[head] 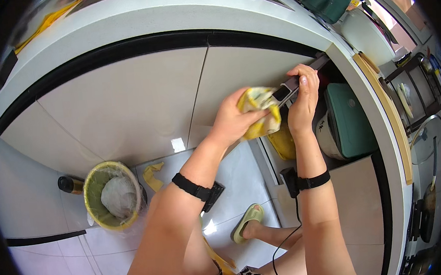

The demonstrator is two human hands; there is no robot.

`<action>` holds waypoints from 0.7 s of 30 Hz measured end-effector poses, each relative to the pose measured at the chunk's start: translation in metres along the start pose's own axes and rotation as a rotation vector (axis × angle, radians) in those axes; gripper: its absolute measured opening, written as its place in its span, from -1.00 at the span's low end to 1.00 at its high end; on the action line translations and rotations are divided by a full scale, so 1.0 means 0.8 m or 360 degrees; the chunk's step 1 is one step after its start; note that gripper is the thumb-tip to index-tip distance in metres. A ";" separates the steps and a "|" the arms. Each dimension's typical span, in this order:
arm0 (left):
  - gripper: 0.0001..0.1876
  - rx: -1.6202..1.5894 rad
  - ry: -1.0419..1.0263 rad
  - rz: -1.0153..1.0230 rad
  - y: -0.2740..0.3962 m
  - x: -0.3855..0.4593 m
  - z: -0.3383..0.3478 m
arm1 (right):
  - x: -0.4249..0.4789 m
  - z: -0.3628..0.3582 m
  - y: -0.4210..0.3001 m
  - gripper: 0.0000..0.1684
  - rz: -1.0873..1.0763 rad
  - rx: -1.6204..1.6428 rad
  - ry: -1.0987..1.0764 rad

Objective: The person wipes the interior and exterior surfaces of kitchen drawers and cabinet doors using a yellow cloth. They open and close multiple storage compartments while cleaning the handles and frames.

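My left hand (236,117) grips a crumpled yellow and white cloth (262,129), which lies against the near end of a dark metal-edged cabinet door or frame (284,91). On the far side of that edge, my right hand (305,89) holds it with the fingers curled over its top. Below and beside my right hand, the cabinet stands open. Inside it sit a container with a green lid (351,120) and, partly hidden by my right arm, a yellow item (282,142).
A lined waste bin (90,196) stands at the left, with a dark bottle (70,185) beside it and a yellow cloth (153,176) on the floor. The white countertop (173,10) curves overhead. A cable hangs from my right wrist strap.
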State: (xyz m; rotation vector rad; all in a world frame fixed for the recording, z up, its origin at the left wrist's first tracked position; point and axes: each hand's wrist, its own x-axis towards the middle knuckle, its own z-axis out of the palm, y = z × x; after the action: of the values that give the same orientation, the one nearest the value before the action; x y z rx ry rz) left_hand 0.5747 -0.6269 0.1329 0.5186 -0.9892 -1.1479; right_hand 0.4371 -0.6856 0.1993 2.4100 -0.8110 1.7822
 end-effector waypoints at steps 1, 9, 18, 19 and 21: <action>-0.65 0.0134 -0.0015 0.0108 0.006 0.007 0.004 | 0.001 0.002 -0.002 -0.68 -0.0003 0.0017 -0.0016; -0.63 0.0018 -0.0062 -0.0122 -0.006 -0.009 -0.011 | -0.002 -0.003 0.002 -0.68 0.0012 0.0027 -0.0055; -0.61 0.0095 -0.0051 -0.0099 -0.010 -0.005 -0.019 | -0.002 0.000 -0.001 -0.67 0.0029 -0.0011 -0.0052; -0.61 0.0110 -0.0056 -0.0088 -0.012 -0.007 -0.018 | -0.004 0.000 -0.001 -0.67 0.0029 -0.0008 -0.0040; -0.60 0.0142 -0.0052 -0.0071 -0.010 -0.009 -0.013 | -0.002 0.002 -0.002 -0.66 0.0029 0.0021 0.0000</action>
State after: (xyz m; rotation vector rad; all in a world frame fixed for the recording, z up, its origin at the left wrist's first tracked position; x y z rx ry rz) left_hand 0.5791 -0.6249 0.1184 0.5977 -1.0652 -1.1585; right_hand 0.4389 -0.6845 0.1977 2.4183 -0.8264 1.8000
